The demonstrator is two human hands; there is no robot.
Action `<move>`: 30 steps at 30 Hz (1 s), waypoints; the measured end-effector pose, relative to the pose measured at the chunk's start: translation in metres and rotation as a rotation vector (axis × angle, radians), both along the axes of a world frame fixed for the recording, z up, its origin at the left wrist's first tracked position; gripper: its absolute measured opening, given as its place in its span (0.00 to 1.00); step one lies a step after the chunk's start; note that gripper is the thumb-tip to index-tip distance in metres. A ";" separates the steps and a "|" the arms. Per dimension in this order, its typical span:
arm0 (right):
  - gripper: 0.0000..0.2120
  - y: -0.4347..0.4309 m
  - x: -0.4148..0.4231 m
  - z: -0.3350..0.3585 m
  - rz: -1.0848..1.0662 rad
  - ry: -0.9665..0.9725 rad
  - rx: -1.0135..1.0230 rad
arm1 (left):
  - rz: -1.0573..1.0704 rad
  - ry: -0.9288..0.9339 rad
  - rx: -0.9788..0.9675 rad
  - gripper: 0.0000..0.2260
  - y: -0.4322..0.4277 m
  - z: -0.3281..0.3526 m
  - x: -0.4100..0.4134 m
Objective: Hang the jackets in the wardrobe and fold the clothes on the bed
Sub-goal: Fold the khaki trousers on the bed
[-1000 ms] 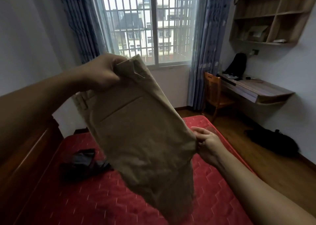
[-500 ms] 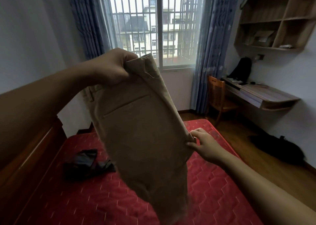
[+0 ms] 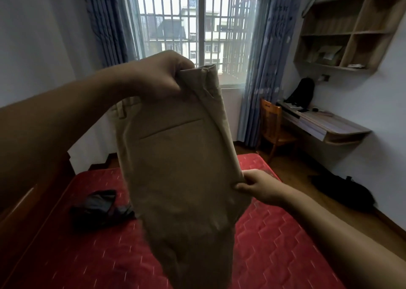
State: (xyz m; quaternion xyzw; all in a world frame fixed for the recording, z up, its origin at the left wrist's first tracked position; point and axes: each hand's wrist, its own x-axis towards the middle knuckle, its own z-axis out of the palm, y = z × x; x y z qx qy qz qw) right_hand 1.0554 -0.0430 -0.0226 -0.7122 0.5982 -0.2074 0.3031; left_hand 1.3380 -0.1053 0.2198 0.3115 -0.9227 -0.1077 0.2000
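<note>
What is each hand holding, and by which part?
Both hold the tan trousers, raised above the bed. The left hand grips the waistband at the top; the right hand pinches the side edge lower down.

You hold the trousers (image 3: pixel 182 168) above the bed (image 3: pixel 274 233), before the window (image 3: pixel 197 31). Another garment (image 3: pixel 98 207) lies on the bed, left of them. The chair (image 3: pixel 272 121) and the desk (image 3: pixel 325 124) stand at the right.
</note>
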 end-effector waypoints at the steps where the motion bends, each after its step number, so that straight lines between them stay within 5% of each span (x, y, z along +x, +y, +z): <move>1: 0.08 -0.001 -0.001 0.002 0.007 0.056 0.004 | -0.010 -0.007 0.001 0.06 0.002 -0.003 -0.002; 9: 0.08 0.006 -0.032 0.014 0.029 0.326 0.188 | -0.026 0.040 -0.013 0.08 0.009 0.001 -0.004; 12: 0.22 0.021 -0.017 0.060 0.030 0.037 0.170 | -0.041 0.016 -0.013 0.08 0.016 -0.004 -0.014; 15: 0.29 0.038 0.007 0.127 0.090 -0.355 -0.144 | -0.083 -0.004 -0.040 0.10 0.030 -0.010 -0.034; 20: 0.16 0.048 0.006 0.159 0.112 -0.354 -0.563 | -0.074 -0.024 -0.112 0.12 0.052 -0.015 -0.069; 30: 0.04 0.098 -0.053 0.157 0.157 -0.426 -0.616 | 0.037 -0.087 0.138 0.23 0.128 -0.022 -0.113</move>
